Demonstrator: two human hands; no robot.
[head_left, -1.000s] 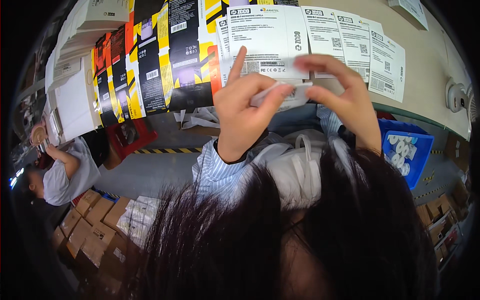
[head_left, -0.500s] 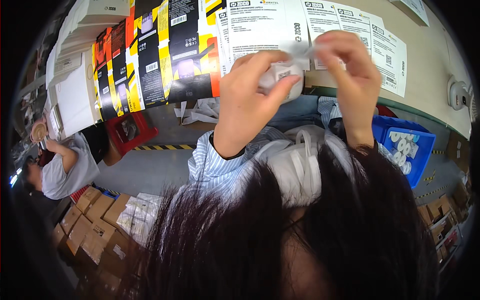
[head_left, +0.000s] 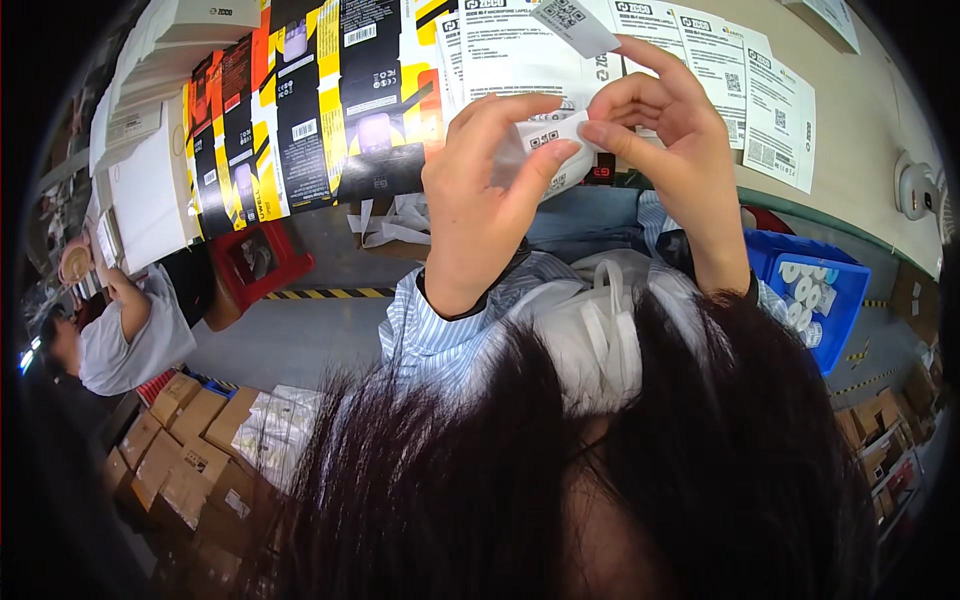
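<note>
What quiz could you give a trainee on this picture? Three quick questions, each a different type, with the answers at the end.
1. Multiple choice. What colour is the bin of rolls?
a) Red
b) Blue
c) Yellow

2. True or false? The left grip holds a white item.

3. Fill in the missing word. A small label touches a fingertip of the ____ grip.

Key
1. b, blue.
2. True.
3. Right: it is at the right grip.
</note>
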